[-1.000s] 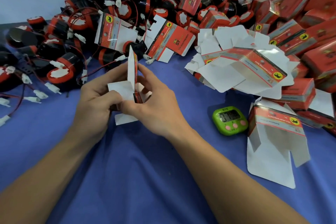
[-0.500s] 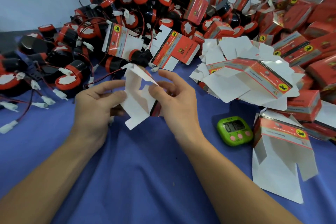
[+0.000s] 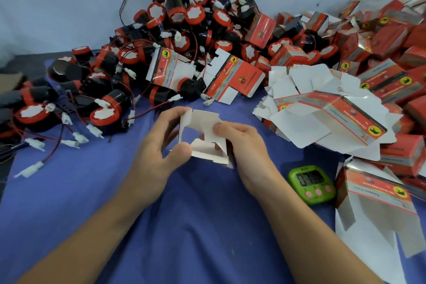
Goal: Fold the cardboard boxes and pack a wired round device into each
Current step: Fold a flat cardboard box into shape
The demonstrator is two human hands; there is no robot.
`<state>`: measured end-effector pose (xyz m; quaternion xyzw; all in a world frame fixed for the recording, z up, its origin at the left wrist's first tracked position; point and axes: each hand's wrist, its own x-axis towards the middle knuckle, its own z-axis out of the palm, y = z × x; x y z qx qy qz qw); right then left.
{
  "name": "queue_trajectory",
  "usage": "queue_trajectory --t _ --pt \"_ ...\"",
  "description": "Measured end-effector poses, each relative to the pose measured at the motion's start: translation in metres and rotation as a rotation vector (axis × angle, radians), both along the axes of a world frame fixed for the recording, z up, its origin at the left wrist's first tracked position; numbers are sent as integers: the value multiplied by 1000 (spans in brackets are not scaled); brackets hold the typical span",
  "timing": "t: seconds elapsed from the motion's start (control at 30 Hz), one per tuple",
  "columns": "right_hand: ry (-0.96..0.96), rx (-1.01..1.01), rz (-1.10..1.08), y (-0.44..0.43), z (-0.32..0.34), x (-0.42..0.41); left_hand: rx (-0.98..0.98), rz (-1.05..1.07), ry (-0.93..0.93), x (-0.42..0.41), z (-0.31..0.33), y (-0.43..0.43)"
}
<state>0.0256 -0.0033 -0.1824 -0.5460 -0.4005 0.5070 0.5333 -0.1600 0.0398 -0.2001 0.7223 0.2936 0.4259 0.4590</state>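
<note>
Both hands hold one cardboard box (image 3: 204,130) above the blue cloth, its white inner side toward me and its body pulled open into a square tube. My left hand (image 3: 159,145) pinches its left wall and lower flap. My right hand (image 3: 239,143) grips the right wall with the thumb on top. A heap of red-and-black wired round devices (image 3: 184,18) lies behind and to the left. Flat unfolded boxes (image 3: 322,108) are stacked at the right.
A green digital timer (image 3: 311,183) sits on the blue cloth (image 3: 196,226) right of my right wrist. One flat box (image 3: 378,212) lies at the right edge. Folded red boxes (image 3: 391,37) are piled at the back right. Loose white connectors (image 3: 76,138) trail left.
The box went from a flat blank held edge-on to an opened tube with its white inside facing me. Both hands spread apart slightly while turning it.
</note>
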Motion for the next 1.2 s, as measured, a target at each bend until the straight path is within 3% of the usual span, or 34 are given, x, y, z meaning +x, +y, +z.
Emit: queue_trajectory --t 0.3,0.43,0.7,0.9,0.97,1.07,1.2 --pt "-164 9 175 1 0 2 169 363 149 9 6 -6" --pt "-212 42 126 2 -1 -4 305 525 220 11 6 -13" --pt "-249 48 54 5 0 -1 225 597 7 11 12 -12" --pt "-436 48 -168 4 -2 -1 387 761 252 3 10 -3" --pt "-421 54 -95 1 1 -7 389 742 344 1 8 -3" --pt "-543 58 99 -2 5 -17 409 717 479 2 6 -9" --pt "-624 42 178 -3 14 -7 555 699 511 8 8 -15"
